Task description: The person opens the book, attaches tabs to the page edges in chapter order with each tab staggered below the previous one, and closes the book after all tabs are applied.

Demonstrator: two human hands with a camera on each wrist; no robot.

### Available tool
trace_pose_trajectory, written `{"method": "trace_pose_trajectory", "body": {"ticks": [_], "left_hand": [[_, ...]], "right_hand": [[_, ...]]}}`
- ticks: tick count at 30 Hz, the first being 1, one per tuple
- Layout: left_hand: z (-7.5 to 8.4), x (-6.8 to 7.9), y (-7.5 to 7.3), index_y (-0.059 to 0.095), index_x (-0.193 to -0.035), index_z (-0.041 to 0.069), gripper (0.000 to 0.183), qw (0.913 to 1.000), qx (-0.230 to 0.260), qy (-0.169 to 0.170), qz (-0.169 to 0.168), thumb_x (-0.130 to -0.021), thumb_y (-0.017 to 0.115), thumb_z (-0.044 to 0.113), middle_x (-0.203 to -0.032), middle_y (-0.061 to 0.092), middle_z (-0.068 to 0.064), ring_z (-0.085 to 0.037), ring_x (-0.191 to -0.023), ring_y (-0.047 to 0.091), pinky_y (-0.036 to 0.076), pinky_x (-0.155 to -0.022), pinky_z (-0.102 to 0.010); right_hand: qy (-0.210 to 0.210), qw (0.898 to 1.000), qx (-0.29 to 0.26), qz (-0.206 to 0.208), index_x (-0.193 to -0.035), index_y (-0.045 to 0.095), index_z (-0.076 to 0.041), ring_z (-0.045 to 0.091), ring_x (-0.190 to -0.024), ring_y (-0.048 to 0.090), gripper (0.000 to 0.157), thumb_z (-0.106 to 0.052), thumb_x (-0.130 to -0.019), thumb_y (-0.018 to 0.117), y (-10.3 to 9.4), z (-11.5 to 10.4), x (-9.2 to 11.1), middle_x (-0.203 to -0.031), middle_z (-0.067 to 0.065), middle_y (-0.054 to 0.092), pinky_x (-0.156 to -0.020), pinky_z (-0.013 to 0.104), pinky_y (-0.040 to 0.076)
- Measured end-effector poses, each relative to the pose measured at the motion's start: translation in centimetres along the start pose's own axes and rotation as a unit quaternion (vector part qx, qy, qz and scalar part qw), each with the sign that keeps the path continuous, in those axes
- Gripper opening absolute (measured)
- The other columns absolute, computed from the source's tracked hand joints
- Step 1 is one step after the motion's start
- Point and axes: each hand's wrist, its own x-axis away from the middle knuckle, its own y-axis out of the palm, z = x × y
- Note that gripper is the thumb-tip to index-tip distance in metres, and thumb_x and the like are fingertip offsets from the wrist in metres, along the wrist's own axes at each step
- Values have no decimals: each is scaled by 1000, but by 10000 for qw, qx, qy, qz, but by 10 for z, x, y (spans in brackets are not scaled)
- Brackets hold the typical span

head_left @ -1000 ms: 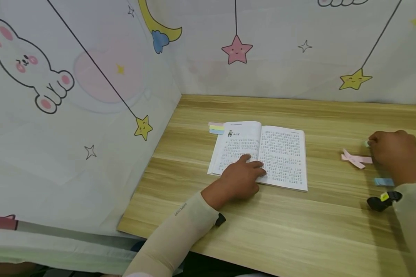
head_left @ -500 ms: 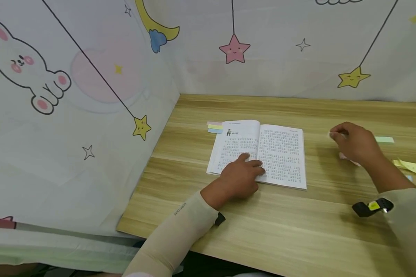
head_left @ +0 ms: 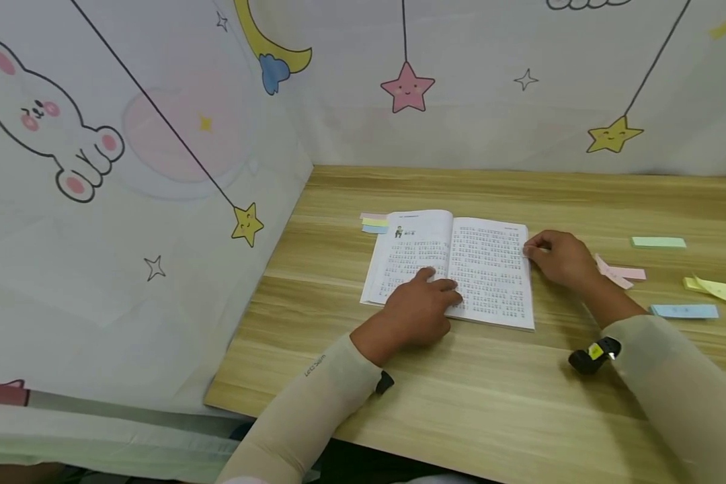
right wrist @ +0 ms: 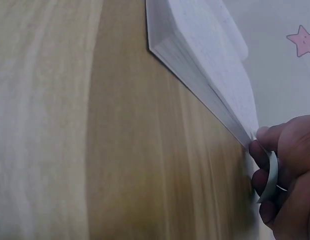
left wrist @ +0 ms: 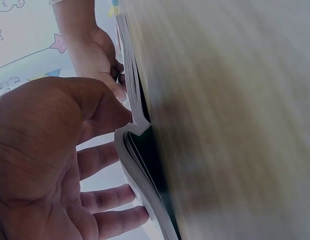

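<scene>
book point(head_left: 490, 269) flopped wide open, spine running near to far, left hand point(head_left: 419, 311) on it, fingers spread, right hand point(head_left: 559, 259) pinching a curled-up pale strip point(right wrist: 272, 175) by the right edge

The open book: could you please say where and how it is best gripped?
The open book is probably best gripped at its near right corner, from the right, thumb on top: its thick page edges stand above the table there, and left hand and right hand leave it uncovered.
</scene>
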Motion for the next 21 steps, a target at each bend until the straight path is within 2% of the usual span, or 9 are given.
{"method": "trace_pose_trajectory", "body": {"ticks": [7,14,21], "left_hand": [[1,0,-1,56,-128,35,44,10000,-1,-32,8,-86,58,27,-140,43,12,-27,-134,27,43,-92,-40],[0,0,-1,56,-129,34,44,10000,44,-45,18,-85,58,26,-140,43,12,-28,-134,27,43,-91,-42],[-1,0,1,57,-127,34,44,9999,47,8,126,-84,60,25,-138,44,12,-27,-133,29,44,-91,-41]], "right_hand": [[12,9999,90,92,-108,60,-6,36,-99,47,34,-36,-95,53,4,0,-4,-115,20,55,-83,55,35],[2,9994,314,122,-104,62,-8,33,-89,47,28,-34,-95,54,3,-4,-6,-109,18,58,-75,50,36],[63,9990,421,100,-105,63,-8,33,-86,47,28,-33,-94,56,4,-5,-6,-107,18,59,-72,48,36]]}}
